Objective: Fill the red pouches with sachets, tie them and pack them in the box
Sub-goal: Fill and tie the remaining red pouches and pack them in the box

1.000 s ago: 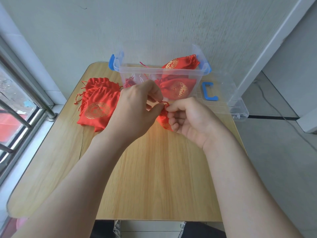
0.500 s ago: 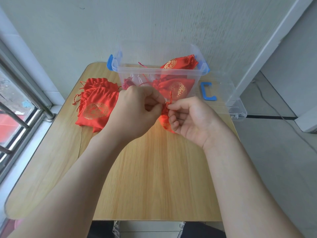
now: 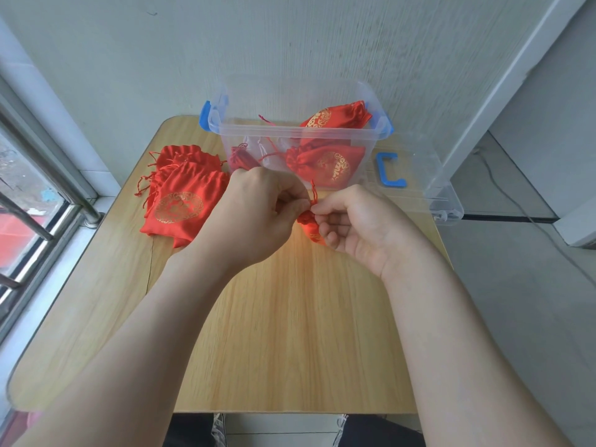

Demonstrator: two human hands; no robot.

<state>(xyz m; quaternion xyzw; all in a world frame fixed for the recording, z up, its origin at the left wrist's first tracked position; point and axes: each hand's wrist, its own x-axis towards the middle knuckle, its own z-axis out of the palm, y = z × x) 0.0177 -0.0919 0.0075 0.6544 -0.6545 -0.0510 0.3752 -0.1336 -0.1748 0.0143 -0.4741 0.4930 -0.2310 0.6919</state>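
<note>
A small red pouch (image 3: 309, 225) with gold print hangs between my hands above the table, its neck gathered. My left hand (image 3: 258, 211) pinches one end of its red drawstring (image 3: 313, 192), and my right hand (image 3: 358, 221) pinches the string on the other side, close against the left. Most of the pouch is hidden behind my fingers. Behind my hands stands the clear plastic box (image 3: 225, 130) with blue latches, holding two tied red pouches (image 3: 325, 162). A heap of flat red pouches (image 3: 183, 198) lies on the table to the left.
The box's clear lid (image 3: 435, 188) with a blue latch (image 3: 388, 171) lies right of the box, overhanging the wooden table (image 3: 290, 333). A wall rises just behind the box. A window with metal bars runs along the left side.
My hands have stayed close together at the pouch's neck. The drawstring end now sticks up between my fingertips, and the view has shifted slightly.
</note>
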